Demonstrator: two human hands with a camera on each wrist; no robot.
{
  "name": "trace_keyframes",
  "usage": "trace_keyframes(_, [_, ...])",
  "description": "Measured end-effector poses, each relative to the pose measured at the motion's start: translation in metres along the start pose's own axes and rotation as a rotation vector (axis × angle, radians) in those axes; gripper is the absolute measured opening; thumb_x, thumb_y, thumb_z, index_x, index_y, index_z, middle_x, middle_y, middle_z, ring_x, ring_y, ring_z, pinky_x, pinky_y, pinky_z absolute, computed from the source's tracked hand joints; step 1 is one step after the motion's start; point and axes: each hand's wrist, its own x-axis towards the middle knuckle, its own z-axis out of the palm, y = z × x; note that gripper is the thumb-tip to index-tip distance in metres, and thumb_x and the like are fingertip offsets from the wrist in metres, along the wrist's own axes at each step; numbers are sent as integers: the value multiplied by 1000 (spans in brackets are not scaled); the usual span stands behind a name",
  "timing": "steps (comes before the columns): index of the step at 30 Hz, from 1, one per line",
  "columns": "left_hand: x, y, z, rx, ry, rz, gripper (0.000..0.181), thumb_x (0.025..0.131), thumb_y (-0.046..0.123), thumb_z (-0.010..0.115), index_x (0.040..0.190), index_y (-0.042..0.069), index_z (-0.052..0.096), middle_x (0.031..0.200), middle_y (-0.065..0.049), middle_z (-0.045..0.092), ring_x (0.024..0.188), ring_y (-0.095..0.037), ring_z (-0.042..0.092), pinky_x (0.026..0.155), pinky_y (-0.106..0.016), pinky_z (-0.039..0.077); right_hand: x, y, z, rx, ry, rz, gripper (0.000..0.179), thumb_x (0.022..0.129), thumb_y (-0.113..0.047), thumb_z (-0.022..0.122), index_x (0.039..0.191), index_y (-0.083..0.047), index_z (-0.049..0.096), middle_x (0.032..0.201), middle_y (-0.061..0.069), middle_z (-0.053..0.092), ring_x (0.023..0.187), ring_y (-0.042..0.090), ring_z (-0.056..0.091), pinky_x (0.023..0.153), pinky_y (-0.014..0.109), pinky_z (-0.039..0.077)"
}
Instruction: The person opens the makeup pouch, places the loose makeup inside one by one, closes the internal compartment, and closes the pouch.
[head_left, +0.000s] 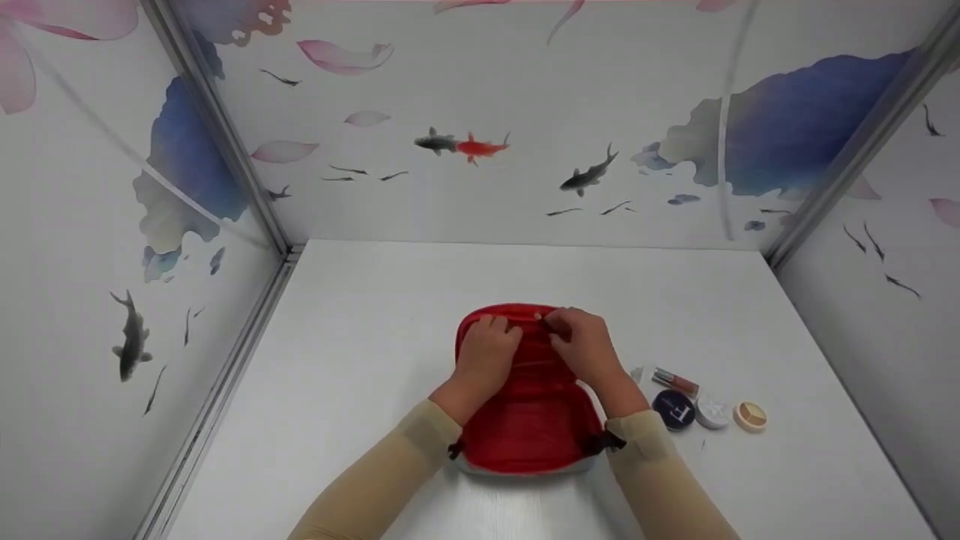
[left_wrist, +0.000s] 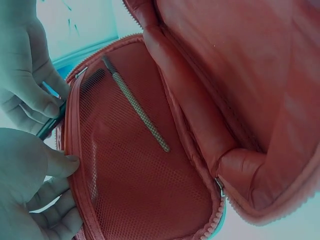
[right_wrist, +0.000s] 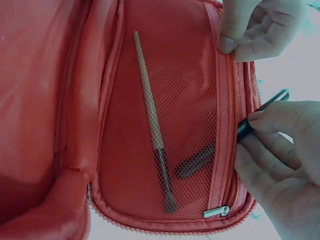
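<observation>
A red-lined cosmetic bag [head_left: 525,431] lies unfolded on the table, its lid laid back. Inside the lid is a mesh pocket [right_wrist: 170,75] with a makeup brush [right_wrist: 148,105] behind the netting. My left hand [head_left: 487,352] pinches the pocket's zippered edge [left_wrist: 74,125] between thumb and fingers. At the same edge my right hand [head_left: 589,346] pinches a slim black stick [right_wrist: 274,101] with a shiny end. The stick's wider, dark end shows through the mesh, while its other end sticks out past the zipper. A metal zipper pull [right_wrist: 216,212] sits at one end of the opening.
Right of the bag lie a lip gloss tube [head_left: 675,381], a dark round compact [head_left: 673,410], a white round case [head_left: 712,412] and a small round palette [head_left: 751,416]. Printed panels [head_left: 480,90] enclose the white table [head_left: 360,315] at the back and both sides.
</observation>
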Motion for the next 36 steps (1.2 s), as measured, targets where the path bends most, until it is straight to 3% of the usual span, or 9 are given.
trace_keyframes(9, [-1, 3, 1, 20, 28, 3, 8, 100, 9, 72, 102, 13, 78, 95, -5, 70, 90, -19, 65, 81, -32, 59, 1, 1, 0, -97, -106, 29, 15, 94, 1, 76, 107, -6, 77, 107, 13, 78, 103, 31, 74, 91, 50, 61])
trace_keyframes(18, [-2, 3, 1, 29, 35, 4, 6, 100, 12, 73, 98, 13, 77, 94, -5, 69, 89, -19, 64, 80, -31, 59, -1, 1, 2, -125, -66, -15, 12, 93, 3, 75, 102, -4, 79, 102, 15, 78, 100, 34, 74, 90, 50, 61])
trace_keyframes(28, [2, 1, 0, 95, -85, 14, 5, 103, 14, 68, 104, 11, 72, 99, -6, 71, 94, -21, 64, 83, -32, 59, -3, -2, 3, -130, -49, -30, 13, 94, 3, 73, 101, -5, 79, 99, 14, 77, 96, 33, 74, 87, 48, 62])
trace_keyframes(36, [6, 0, -2, 84, -74, 16, 5, 103, 13, 68, 104, 11, 72, 98, -6, 70, 91, -20, 63, 80, -31, 58, -8, -3, 3, -109, -13, -37, 15, 92, 5, 73, 101, -5, 80, 99, 13, 78, 96, 32, 74, 88, 49, 62])
